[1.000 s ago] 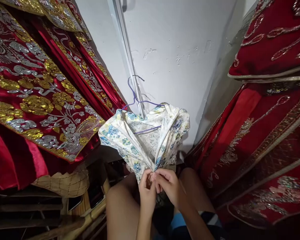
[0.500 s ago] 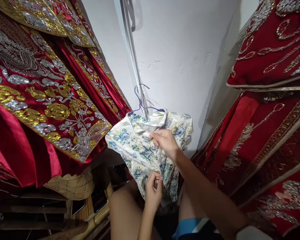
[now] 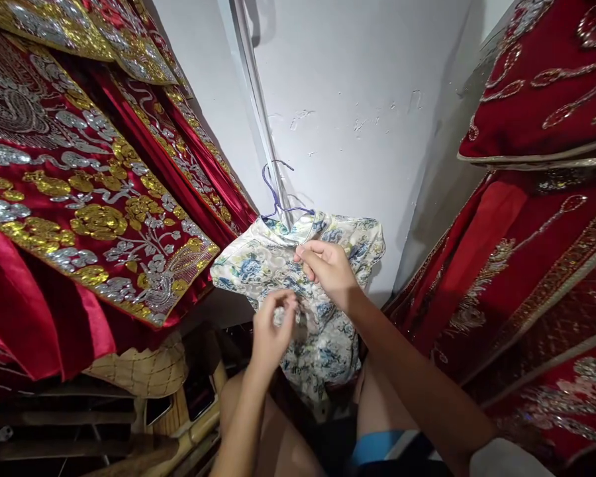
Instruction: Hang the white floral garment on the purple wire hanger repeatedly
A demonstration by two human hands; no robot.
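A white short-sleeved blouse [image 3: 251, 268] with a blue and yellow floral print hangs on a thin purple wire hanger [image 3: 275, 199], its lower part near the knees. At the front opening just below the neckline, my right hand [image 3: 325, 268] is closed in a pinch on the fabric. My left hand [image 3: 273, 324] is over the blouse's left-middle front, thumb and fingers loosely curved with a gap between them. Its fingertips are slightly blurred, and no fabric shows caught in them. The fingers of the right hand cover the bit of cloth they grip.
A metal pole [image 3: 258, 99] runs down the pale wall [image 3: 347, 73] to the hanger. Red garments with gold and silver sequins [image 3: 99, 218] hang at left, and beaded red garments [image 3: 501, 265] at right. Lower left are a woven tan item [image 3: 139, 364] and a bamboo frame [image 3: 183, 444].
My left hand has left the lower front edge and moved up and left, its fingers loosening. My right hand stays near the neckline, slightly higher. The blouse's neckline has shifted a little.
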